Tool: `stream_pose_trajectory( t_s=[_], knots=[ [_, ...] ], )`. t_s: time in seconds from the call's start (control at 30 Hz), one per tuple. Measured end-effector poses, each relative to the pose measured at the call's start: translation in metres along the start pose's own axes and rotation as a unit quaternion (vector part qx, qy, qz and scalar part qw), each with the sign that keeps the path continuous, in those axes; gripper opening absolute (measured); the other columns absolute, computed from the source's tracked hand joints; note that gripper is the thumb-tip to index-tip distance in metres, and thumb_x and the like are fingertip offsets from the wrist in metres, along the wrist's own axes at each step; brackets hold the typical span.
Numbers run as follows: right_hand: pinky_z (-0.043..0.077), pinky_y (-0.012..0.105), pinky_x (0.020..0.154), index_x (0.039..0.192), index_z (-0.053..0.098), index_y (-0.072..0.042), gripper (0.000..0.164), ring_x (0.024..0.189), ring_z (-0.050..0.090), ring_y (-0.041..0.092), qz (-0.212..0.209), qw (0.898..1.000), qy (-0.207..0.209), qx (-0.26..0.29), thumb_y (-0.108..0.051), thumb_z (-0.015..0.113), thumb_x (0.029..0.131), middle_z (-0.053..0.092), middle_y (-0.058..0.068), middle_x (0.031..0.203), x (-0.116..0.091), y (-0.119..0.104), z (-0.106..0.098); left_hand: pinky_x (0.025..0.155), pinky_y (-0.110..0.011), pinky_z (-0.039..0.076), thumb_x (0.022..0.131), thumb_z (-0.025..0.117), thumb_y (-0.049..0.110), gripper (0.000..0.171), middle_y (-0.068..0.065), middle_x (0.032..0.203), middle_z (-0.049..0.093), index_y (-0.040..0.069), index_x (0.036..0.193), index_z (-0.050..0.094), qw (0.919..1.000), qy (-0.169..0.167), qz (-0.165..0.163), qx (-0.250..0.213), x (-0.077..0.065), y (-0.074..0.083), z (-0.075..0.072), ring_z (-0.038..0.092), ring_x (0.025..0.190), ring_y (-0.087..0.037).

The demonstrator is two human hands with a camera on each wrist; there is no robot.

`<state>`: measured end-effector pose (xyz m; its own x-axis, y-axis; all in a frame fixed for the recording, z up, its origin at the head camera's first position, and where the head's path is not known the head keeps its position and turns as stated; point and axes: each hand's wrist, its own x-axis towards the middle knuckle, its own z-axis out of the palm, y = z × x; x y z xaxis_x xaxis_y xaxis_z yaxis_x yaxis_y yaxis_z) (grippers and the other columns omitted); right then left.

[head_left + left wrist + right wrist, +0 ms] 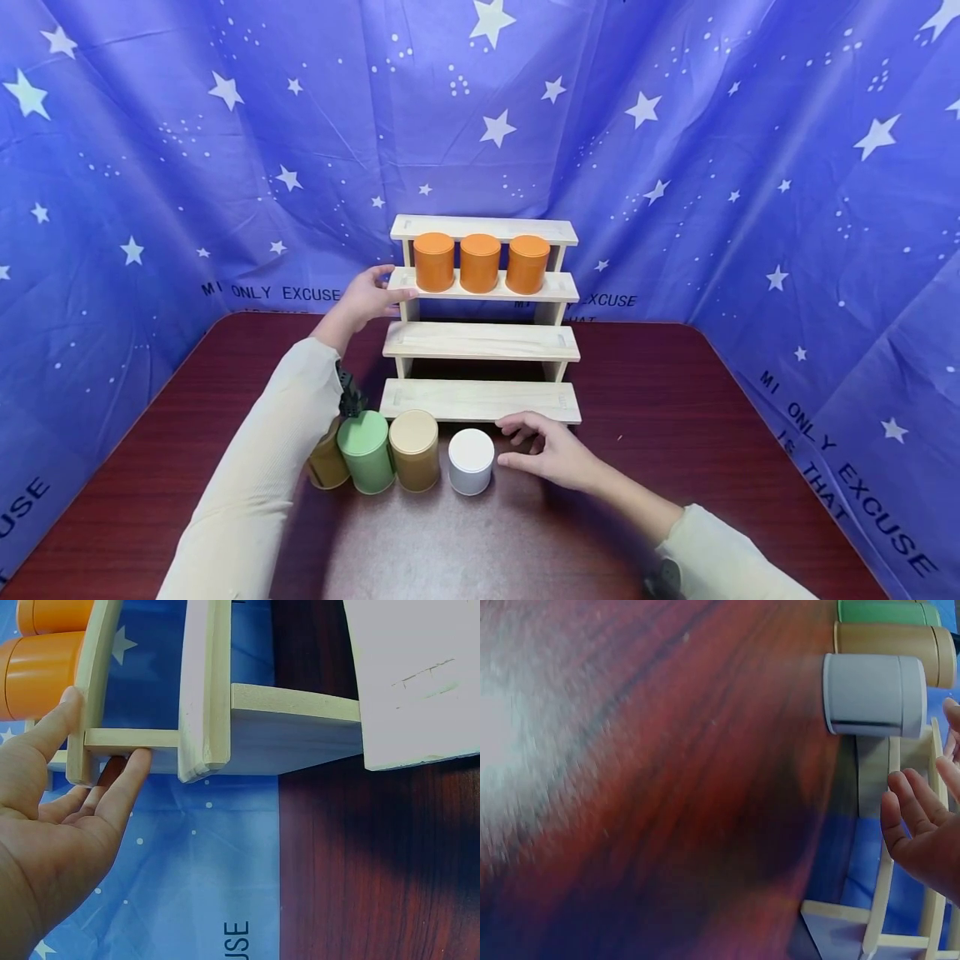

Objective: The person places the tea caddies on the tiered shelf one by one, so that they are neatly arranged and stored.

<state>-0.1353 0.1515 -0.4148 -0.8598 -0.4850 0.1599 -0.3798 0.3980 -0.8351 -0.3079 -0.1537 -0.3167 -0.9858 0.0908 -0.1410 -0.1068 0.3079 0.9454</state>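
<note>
A stepped wooden display rack (480, 340) stands at the back of the table. My left hand (367, 297) grips the left end of its second board from the top, thumb on the board and fingers below at the side panel (131, 739). Three orange tins (480, 263) stand in a row on that board. In front of the rack, my right hand (551, 450) is held with loosely bent fingers, nothing in it. Just left of its fingertips is a white tin (471, 462), upright on the table.
Left of the white tin stand a gold-brown tin (415, 450), a green tin (367, 454) and another brownish tin (328, 462) partly hidden by my left sleeve (262, 458). Blue star-patterned cloth (480, 100) hangs behind and on both sides of the dark red table (637, 392).
</note>
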Motion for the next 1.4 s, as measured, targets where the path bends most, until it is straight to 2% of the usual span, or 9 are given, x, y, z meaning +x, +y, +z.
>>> stream_pose_trajectory(
  t_s=[0.17, 0.33, 0.57, 0.83, 1.07, 1.23, 1.4],
  knots=[
    [0.050, 0.028, 0.069, 0.119, 0.059, -0.009, 0.046, 0.093, 0.061, 0.028, 0.007, 1.000, -0.010, 0.023, -0.024, 0.075, 0.080, 0.063, 0.012, 0.109, 0.000, 0.003, 0.011, 0.091, -0.039, 0.052, 0.085, 0.070, 0.016, 0.082, -0.024, 0.134, 0.041, 0.008, 0.149, 0.019, 1.0000, 0.000, -0.001, 0.001, 0.000, 0.000, 0.000, 0.052, 0.118, -0.034],
    [0.051, 0.030, 0.068, 0.122, 0.057, -0.009, 0.048, 0.094, 0.062, 0.029, -0.004, 1.000, -0.012, 0.027, -0.022, 0.076, 0.079, 0.065, 0.010, 0.108, 0.000, 0.006, 0.018, 0.092, -0.040, 0.052, 0.085, 0.070, 0.017, 0.082, -0.024, 0.133, 0.041, 0.008, 0.149, 0.020, 1.0000, 0.002, -0.001, 0.003, 0.001, -0.001, 0.000, 0.052, 0.119, -0.035],
    [0.052, 0.030, 0.072, 0.123, 0.055, -0.011, 0.052, 0.096, 0.062, 0.012, -0.010, 0.999, -0.019, 0.028, -0.023, 0.077, 0.078, 0.064, 0.007, 0.112, 0.003, 0.010, 0.025, 0.092, -0.041, 0.051, 0.084, 0.071, 0.019, 0.082, -0.023, 0.133, 0.043, 0.009, 0.149, 0.021, 1.0000, 0.002, -0.004, 0.004, 0.001, -0.001, 0.000, 0.053, 0.118, -0.035],
    [0.053, 0.036, 0.078, 0.126, 0.053, -0.009, 0.061, 0.097, 0.060, 0.016, -0.010, 0.999, -0.023, 0.022, -0.022, 0.081, 0.073, 0.062, 0.009, 0.117, 0.009, 0.008, 0.030, 0.090, -0.040, 0.053, 0.085, 0.069, 0.014, 0.083, -0.025, 0.134, 0.042, 0.006, 0.149, 0.017, 1.0000, -0.004, 0.005, -0.004, -0.002, 0.003, 0.001, 0.052, 0.119, -0.036],
    [0.053, 0.035, 0.082, 0.126, 0.053, -0.010, 0.063, 0.098, 0.058, 0.009, 0.010, 0.999, -0.033, 0.025, -0.022, 0.082, 0.072, 0.062, 0.006, 0.116, 0.010, 0.011, 0.033, 0.090, -0.039, 0.052, 0.084, 0.070, 0.016, 0.083, -0.025, 0.134, 0.040, 0.007, 0.149, 0.018, 1.0000, 0.001, 0.002, -0.005, 0.002, 0.002, 0.000, 0.052, 0.118, -0.035],
    [0.053, 0.031, 0.083, 0.127, 0.051, -0.006, 0.067, 0.098, 0.058, 0.013, 0.023, 0.999, -0.039, 0.030, -0.021, 0.082, 0.070, 0.061, 0.008, 0.116, 0.010, 0.015, 0.038, 0.090, -0.038, 0.053, 0.085, 0.070, 0.016, 0.083, -0.024, 0.134, 0.041, 0.008, 0.149, 0.019, 1.0000, 0.002, -0.006, 0.001, 0.002, 0.001, 0.001, 0.052, 0.119, -0.034],
    [0.053, 0.030, 0.082, 0.127, 0.051, -0.007, 0.067, 0.098, 0.058, 0.017, 0.029, 0.998, -0.037, 0.034, -0.023, 0.083, 0.070, 0.061, 0.007, 0.116, 0.010, 0.015, 0.039, 0.090, -0.039, 0.052, 0.085, 0.070, 0.017, 0.082, -0.024, 0.135, 0.041, 0.008, 0.149, 0.019, 1.0000, 0.002, -0.004, 0.003, 0.000, 0.001, 0.001, 0.052, 0.119, -0.034]
  ],
)
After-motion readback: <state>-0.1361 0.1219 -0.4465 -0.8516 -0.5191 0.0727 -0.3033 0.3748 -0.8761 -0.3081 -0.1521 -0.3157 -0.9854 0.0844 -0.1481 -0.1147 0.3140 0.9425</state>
